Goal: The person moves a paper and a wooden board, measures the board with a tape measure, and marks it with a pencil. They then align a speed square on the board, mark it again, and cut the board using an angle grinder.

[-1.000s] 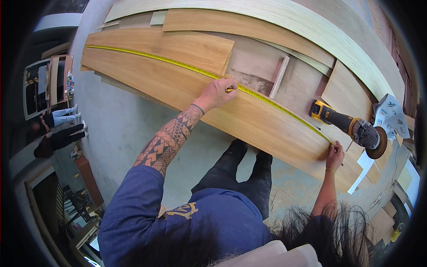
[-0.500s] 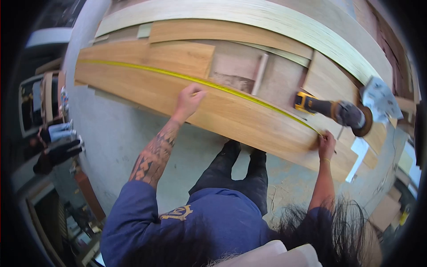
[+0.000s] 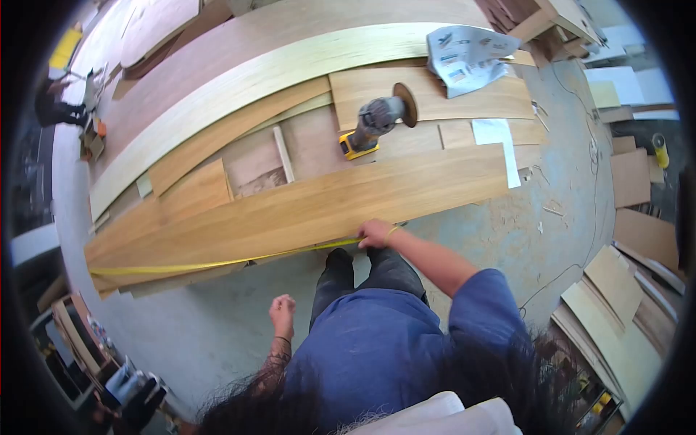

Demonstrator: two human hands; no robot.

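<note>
Tape [image 3: 159,269] along the board's [image 3: 304,209] near edge, clamped in the right hand's [image 3: 375,233] fingers; left hand [image 3: 282,313] curled, grip indeterminable; judged light, springy, best held flat near its end.

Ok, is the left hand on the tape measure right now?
No, the left hand is over the floor, apart from the yellow tape measure, which runs to the right hand.

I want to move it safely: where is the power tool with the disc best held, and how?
Probably hold the power tool by its dark body beside the yellow end, from the near side: that part looks slim, and the disc is at the opposite end.
</note>
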